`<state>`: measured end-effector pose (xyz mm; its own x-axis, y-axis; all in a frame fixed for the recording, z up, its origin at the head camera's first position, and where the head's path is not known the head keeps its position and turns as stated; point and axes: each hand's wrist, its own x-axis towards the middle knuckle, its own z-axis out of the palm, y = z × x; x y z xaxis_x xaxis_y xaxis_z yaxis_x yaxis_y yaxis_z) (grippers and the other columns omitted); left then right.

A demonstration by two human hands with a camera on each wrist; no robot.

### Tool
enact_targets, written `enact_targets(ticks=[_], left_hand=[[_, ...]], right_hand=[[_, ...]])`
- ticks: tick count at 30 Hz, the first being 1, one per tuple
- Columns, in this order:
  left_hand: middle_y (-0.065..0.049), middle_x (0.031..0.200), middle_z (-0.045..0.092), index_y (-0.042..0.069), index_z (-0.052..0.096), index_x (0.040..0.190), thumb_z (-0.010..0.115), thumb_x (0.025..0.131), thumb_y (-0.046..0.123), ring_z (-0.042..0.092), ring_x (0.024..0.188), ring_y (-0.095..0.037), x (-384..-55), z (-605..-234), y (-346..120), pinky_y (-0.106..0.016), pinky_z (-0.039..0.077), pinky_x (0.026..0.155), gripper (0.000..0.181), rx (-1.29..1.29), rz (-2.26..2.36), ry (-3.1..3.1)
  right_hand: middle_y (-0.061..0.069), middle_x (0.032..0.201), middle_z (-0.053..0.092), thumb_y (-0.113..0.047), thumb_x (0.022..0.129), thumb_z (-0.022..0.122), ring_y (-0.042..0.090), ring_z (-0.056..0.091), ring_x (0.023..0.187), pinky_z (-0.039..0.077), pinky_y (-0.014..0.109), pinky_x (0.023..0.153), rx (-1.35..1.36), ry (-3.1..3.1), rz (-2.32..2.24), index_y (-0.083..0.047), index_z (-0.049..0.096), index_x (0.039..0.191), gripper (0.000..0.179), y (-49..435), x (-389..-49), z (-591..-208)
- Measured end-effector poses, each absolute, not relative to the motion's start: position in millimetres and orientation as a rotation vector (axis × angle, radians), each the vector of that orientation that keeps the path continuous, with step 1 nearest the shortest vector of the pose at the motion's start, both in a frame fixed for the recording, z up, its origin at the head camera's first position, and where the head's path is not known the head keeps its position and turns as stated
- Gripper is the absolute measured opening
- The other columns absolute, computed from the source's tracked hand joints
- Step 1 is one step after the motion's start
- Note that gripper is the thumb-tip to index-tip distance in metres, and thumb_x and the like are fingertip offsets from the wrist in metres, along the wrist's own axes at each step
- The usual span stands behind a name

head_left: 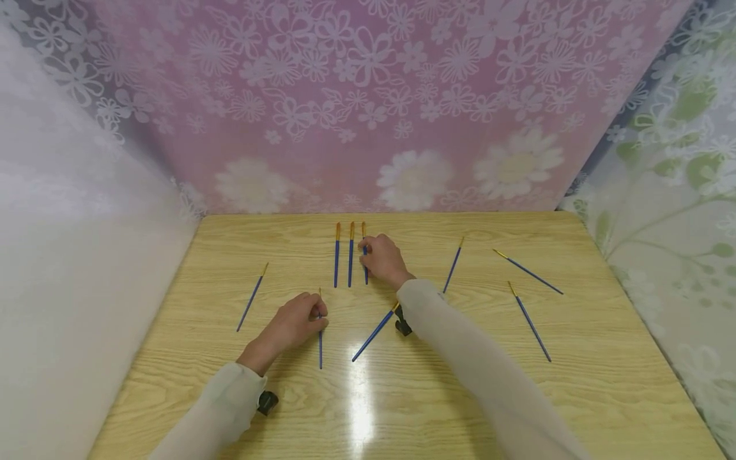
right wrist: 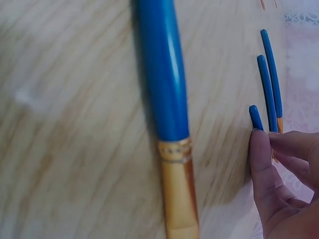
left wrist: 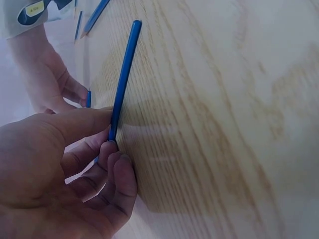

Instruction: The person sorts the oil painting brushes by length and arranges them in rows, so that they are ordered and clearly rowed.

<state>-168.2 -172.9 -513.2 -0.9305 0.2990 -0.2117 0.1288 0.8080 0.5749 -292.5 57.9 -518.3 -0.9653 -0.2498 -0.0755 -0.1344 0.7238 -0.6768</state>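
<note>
Along the far part of the pale yellow wood-grain table [head_left: 201, 306], my right hand [head_left: 384, 259] pinches the handle of a slim blue-handled paintbrush with a gold ferrule and orange-brown bristles [head_left: 364, 230], the rightmost of three lying side by side. Nearer me, my left hand [head_left: 296, 322] grips a thinner blue paintbrush with a narrow gold end [head_left: 321, 348] between thumb and fingers, its handle end pointing my way.

The likeliest slip, I judge, is at the row: my fingers are so close to the blue middle paintbrush [head_left: 351, 262] that a careless release could nudge it askew, and the blue leftmost paintbrush [head_left: 337, 262] with it. Round handles like these would probably roll at a light knock.

My loose cream sleeve [head_left: 477, 364] is another risk. It passes above the thick blue diagonal paintbrush with a gold ferrule [head_left: 374, 335], whose upper end disappears by the cuff and the small black wrist device [head_left: 404, 324] (whether they touch, I can't tell). Pulling that arm back low might drag the brush round, or catch the slender blue paintbrush just beyond my forearm [head_left: 453, 265].

On the left, too loose a pinch could let the thin handle swivel; lifting it carelessly might bump my other wrist.
</note>
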Motion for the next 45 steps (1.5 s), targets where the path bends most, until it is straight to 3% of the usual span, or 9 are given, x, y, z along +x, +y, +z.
enact_targets(ticks=[7, 11, 16, 18, 21, 34, 45], left_hand=[[-0.004, 0.107, 0.064, 0.012, 0.069, 0.106, 0.075, 0.103, 0.015, 0.058, 0.096, -0.019, -167, -514, -176, -0.042, 0.053, 0.089, 0.008, 0.312, 0.842, 2.698], [-0.004, 0.106, 0.064, 0.013, 0.069, 0.105, 0.076, 0.103, 0.015, 0.058, 0.096, -0.019, -167, -515, -177, -0.042, 0.053, 0.088, 0.008, 0.311, 0.844, 2.699], [-0.003, 0.105, 0.064, 0.013, 0.069, 0.105, 0.076, 0.102, 0.015, 0.058, 0.095, -0.019, -167, -516, -177, -0.042, 0.053, 0.088, 0.008, 0.314, 0.839, 2.706], [-0.003, 0.105, 0.064, 0.013, 0.069, 0.105, 0.076, 0.103, 0.015, 0.057, 0.095, -0.019, -167, -516, -177, -0.041, 0.052, 0.088, 0.008, 0.308, 0.836, 2.707], [-0.003, 0.105, 0.064, 0.013, 0.069, 0.106, 0.076, 0.103, 0.015, 0.057, 0.096, -0.019, -167, -516, -178, -0.042, 0.052, 0.089, 0.008, 0.299, 0.835, 2.708], [-0.003, 0.107, 0.064, 0.013, 0.068, 0.106, 0.076, 0.103, 0.015, 0.058, 0.097, -0.020, -166, -514, -179, -0.043, 0.052, 0.090, 0.008, 0.286, 0.855, 2.700], [-0.004, 0.108, 0.064, 0.013, 0.069, 0.106, 0.075, 0.104, 0.015, 0.057, 0.098, -0.020, -168, -516, -175, -0.042, 0.052, 0.090, 0.007, 0.304, 0.870, 2.690]], right_hand=[[0.015, 0.123, 0.062, -0.010, 0.108, 0.067, 0.015, 0.062, 0.064, 0.058, 0.032, 0.069, -0.300, 2.774, -1.041, -0.005, 0.071, 0.141, 0.034, 53, -290, -521], [0.014, 0.124, 0.062, -0.012, 0.108, 0.067, 0.019, 0.065, 0.072, 0.059, 0.038, 0.081, -0.281, 2.776, -1.042, -0.006, 0.071, 0.141, 0.033, 51, -290, -523], [0.017, 0.130, 0.065, -0.012, 0.108, 0.065, 0.030, 0.068, 0.103, 0.056, 0.052, 0.101, -0.307, 2.778, -1.095, -0.005, 0.071, 0.140, 0.033, 55, -285, -518], [0.018, 0.133, 0.067, -0.012, 0.109, 0.063, 0.034, 0.066, 0.116, 0.055, 0.055, 0.105, -0.322, 2.774, -1.126, -0.005, 0.071, 0.140, 0.033, 60, -283, -515], [0.018, 0.135, 0.067, -0.013, 0.110, 0.061, 0.037, 0.066, 0.121, 0.056, 0.056, 0.104, -0.306, 2.748, -1.170, -0.005, 0.069, 0.141, 0.034, 68, -281, -510], [0.019, 0.132, 0.068, -0.015, 0.110, 0.065, 0.038, 0.070, 0.116, 0.060, 0.054, 0.096, -0.368, 2.773, -1.062, -0.004, 0.067, 0.144, 0.036, 112, -270, -488], [0.021, 0.131, 0.069, -0.015, 0.110, 0.065, 0.039, 0.070, 0.112, 0.059, 0.057, 0.094, -0.420, 2.854, -0.950, -0.003, 0.066, 0.143, 0.036, 183, -263, -484]])
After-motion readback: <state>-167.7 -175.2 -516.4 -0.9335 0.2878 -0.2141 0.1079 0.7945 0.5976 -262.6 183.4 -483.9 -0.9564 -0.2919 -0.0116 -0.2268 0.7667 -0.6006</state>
